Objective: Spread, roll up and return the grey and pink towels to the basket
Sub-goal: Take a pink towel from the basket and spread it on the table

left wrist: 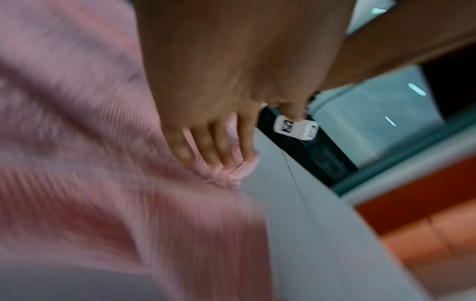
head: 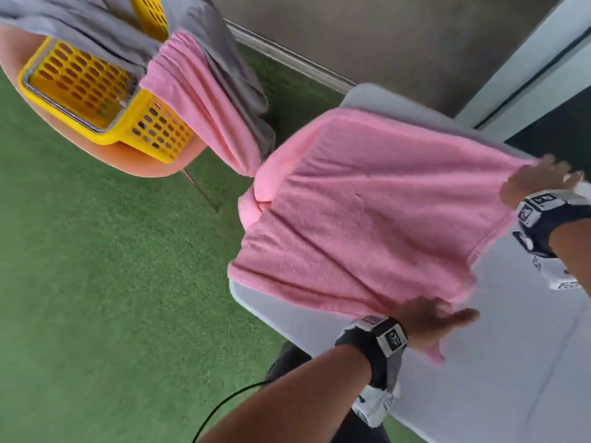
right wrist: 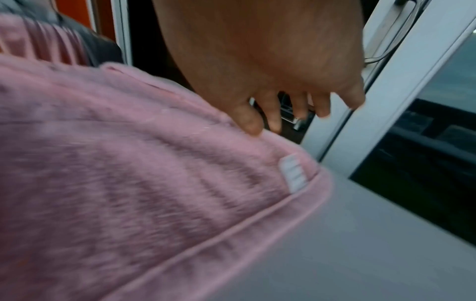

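The pink towel (head: 351, 203) stretches from the yellow basket (head: 96, 91) across the corner of the white table (head: 495, 362); its far end still hangs twisted over the basket's rim. My right hand (head: 537, 180) pinches the towel's far corner between thumb and forefinger (right wrist: 262, 128), just beside a white label (right wrist: 293, 175). My left hand (head: 428, 324) lies on the near corner, and its straight fingers (left wrist: 219, 142) press down on bunched pink cloth (left wrist: 90, 163). The grey towel (head: 96, 24) is draped over the basket, under the pink one.
The basket sits on a round orange seat (head: 144, 161) to the left, over green carpet (head: 96, 298). The table's left edge (head: 256, 311) is close to my body. A black cable (head: 224, 407) lies on the floor. A white window frame (right wrist: 401, 91) stands behind the table.
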